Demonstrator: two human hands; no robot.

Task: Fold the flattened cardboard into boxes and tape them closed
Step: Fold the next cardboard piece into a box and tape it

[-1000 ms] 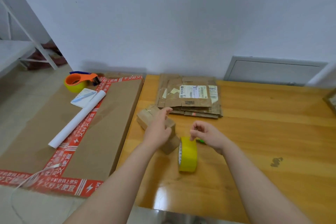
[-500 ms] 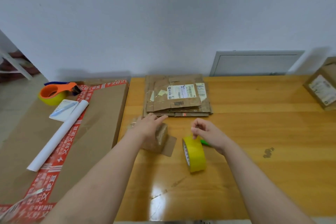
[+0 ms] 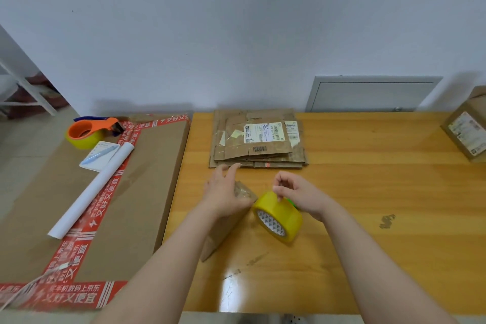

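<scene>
A small brown cardboard box (image 3: 227, 230) lies on the wooden table (image 3: 368, 192), one flap sticking out toward me. My left hand (image 3: 223, 192) rests flat on top of it, fingers stretched forward. Just right of the box a yellow tape roll (image 3: 282, 216) stands tilted on its edge. My right hand (image 3: 299, 196) is behind it, thumb and fingers pinching at the top of the roll. A stack of flattened cardboard (image 3: 257, 142) with shipping labels lies at the table's back edge.
A big brown carton (image 3: 147, 192) edged with red printed tape sits left of the table, carrying an orange tape dispenser (image 3: 88, 131), a notepad with a pen (image 3: 101, 155) and a white paper roll (image 3: 92, 189). A labelled box (image 3: 468, 129) stands at the far right.
My left hand has drawn the small box nearer and turned it. The tape roll has tipped so its core faces me, and my right fingers now pinch its top.
</scene>
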